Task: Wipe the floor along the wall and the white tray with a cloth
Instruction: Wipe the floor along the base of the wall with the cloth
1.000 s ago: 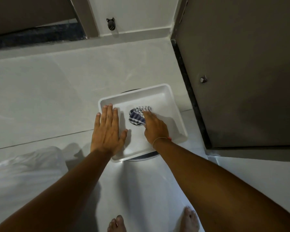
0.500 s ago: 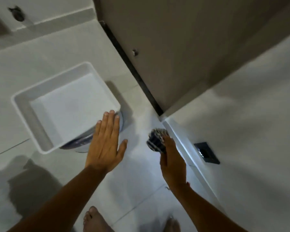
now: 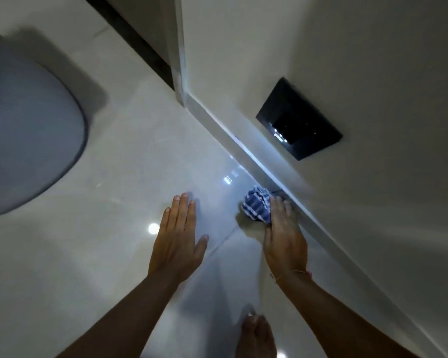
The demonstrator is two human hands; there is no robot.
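Note:
A bunched blue-and-white checked cloth lies on the glossy pale floor, right against the skirting of the white wall. My right hand presses down on the cloth, fingers over its near side. My left hand rests flat on the floor tiles to the left, fingers spread and empty. The white tray is outside this view; only a blurred grey rounded object shows at the left edge.
A black switch panel with small lit dots sits low on the wall. A dark door edge runs along the upper left. My bare foot stands near the bottom edge.
My view swung right, away from the tray. My right hand carried the cloth out of the tray to the floor by the wall. My left hand left the tray and now lies on the floor.

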